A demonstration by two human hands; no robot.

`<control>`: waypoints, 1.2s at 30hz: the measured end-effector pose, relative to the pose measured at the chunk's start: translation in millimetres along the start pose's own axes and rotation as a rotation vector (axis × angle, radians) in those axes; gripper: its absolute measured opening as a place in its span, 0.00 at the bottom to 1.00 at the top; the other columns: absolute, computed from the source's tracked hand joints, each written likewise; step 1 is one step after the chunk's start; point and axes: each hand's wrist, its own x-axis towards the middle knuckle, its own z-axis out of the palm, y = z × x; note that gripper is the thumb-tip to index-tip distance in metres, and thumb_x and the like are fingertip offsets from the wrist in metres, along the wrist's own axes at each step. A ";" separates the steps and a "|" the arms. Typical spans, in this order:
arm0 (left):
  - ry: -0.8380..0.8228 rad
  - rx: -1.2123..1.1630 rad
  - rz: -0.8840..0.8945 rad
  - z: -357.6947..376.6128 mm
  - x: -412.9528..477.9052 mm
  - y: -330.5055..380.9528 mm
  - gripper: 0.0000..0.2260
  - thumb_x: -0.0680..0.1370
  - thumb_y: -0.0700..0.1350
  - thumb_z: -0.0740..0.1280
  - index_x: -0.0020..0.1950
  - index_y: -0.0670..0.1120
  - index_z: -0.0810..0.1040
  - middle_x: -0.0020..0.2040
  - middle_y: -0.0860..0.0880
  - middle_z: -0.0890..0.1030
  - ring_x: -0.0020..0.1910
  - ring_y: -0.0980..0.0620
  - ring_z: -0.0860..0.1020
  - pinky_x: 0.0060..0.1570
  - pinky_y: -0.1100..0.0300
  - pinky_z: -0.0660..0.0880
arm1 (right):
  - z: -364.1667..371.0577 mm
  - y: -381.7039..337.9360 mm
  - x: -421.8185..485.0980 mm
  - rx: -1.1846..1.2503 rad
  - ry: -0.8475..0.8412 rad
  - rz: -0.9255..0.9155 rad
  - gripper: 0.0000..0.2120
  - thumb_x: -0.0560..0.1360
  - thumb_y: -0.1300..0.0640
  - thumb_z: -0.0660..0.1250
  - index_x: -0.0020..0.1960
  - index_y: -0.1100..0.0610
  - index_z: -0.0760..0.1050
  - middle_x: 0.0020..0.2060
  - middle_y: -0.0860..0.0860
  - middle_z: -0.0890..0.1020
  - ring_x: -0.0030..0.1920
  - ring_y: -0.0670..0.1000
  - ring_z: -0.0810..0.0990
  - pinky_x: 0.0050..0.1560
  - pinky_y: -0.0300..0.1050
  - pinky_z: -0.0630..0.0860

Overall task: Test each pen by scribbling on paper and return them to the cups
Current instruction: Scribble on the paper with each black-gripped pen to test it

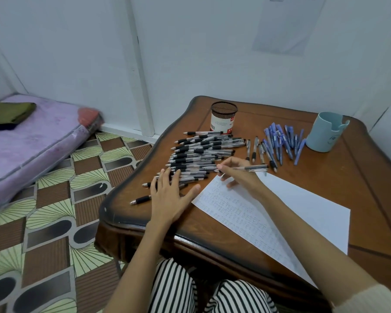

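Dozens of clear-barrelled pens (201,154) with black rubber grips lie heaped on a glossy wooden table (359,177). Left hand (169,195) lies flat on the heap's near edge, fingers straight. Black mesh cup (224,116) stands behind the heap. Right hand (237,175) pinches one pen (252,168), held level by the far corner of the scribbled white paper (303,206). Blue pens (282,141) lie fanned beside a smooth pale-blue cup (325,132).

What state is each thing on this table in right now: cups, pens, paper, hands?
Mesh cup: upright, no pens showing above its rim.
Blue cup: upright, no pens showing.
Black pens: heaped loose on the table.
Blue pens: lying loose beside the blue cup.
Paper: flat, its left part scribbled on.
Left hand: open, fingers resting on the black pens.
Right hand: pinches a single pen at the paper's corner.
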 end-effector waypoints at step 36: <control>-0.262 0.060 0.147 10.7 87.7 35.8 0.30 0.77 0.61 0.60 0.76 0.57 0.53 0.78 0.51 0.43 0.76 0.49 0.41 0.70 0.44 0.32 | 12.0 34.6 8.8 -0.146 0.163 -0.199 0.20 0.75 0.60 0.67 0.26 0.54 0.67 0.20 0.44 0.70 0.25 0.42 0.68 0.30 0.31 0.64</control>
